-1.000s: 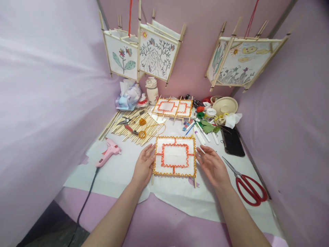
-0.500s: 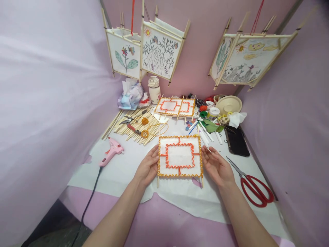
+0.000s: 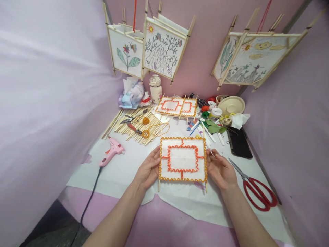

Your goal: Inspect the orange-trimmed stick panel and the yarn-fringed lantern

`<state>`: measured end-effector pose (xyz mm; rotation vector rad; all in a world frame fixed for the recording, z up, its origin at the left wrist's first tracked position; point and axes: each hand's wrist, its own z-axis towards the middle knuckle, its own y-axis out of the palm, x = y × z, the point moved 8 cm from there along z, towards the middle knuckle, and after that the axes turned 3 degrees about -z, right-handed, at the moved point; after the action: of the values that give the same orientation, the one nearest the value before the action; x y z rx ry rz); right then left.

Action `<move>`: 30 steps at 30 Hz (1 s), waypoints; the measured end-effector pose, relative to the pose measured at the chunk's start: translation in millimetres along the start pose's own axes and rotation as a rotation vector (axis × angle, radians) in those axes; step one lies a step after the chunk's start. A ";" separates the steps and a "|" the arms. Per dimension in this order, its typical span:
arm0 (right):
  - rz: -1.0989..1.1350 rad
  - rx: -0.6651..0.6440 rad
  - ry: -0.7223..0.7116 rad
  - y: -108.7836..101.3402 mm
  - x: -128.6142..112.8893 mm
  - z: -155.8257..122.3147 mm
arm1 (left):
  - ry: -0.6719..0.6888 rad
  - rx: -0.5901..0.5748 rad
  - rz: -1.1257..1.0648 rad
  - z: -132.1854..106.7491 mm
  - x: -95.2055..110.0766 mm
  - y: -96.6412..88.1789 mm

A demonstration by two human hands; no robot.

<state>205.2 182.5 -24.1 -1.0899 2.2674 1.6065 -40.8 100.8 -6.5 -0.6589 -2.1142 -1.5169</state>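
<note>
Nearest the viewer, on a white paper sheet (image 3: 180, 206) over the pink counter (image 3: 164, 228), the left hand (image 3: 148, 168) and right hand (image 3: 221, 170) stood on either side of a paper-covered stick frame (image 3: 183, 159). The fingers (image 3: 156, 155) of both hands were curved and lightly spread against its side edges, holding the frame between them. Its paper bore an orange cord border and a wavy red cord rectangle joined to that border by short cord links, but no drawing. Left of the hands lay a pink glue gun (image 3: 111, 154) with its dark cord (image 3: 88, 202); to the right lay red-handled scissors (image 3: 258, 193). Farther back were loose sticks (image 3: 138, 128), pliers (image 3: 130, 125), white markers (image 3: 209, 135), green paper leaves (image 3: 213, 128), and a black phone (image 3: 239, 144). Beyond them lay two more corded frames (image 3: 176, 107), also undrawn, with a white bottle (image 3: 155, 90) and a beige bowl (image 3: 232, 104) nearby. Farthest away, three finished-looking panels (image 3: 161, 48) hung with colored plant and flower drawings. No brand or writing could be read.
</note>
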 end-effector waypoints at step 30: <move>0.022 -0.067 0.000 5.3 1.8 -2.2 | -0.077 -0.062 -0.042 -6.3 -11.8 9.2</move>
<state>201.1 180.6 -20.1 -1.0837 2.2486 1.7018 -25.3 96.0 -5.1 -0.7103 -2.1577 -1.6099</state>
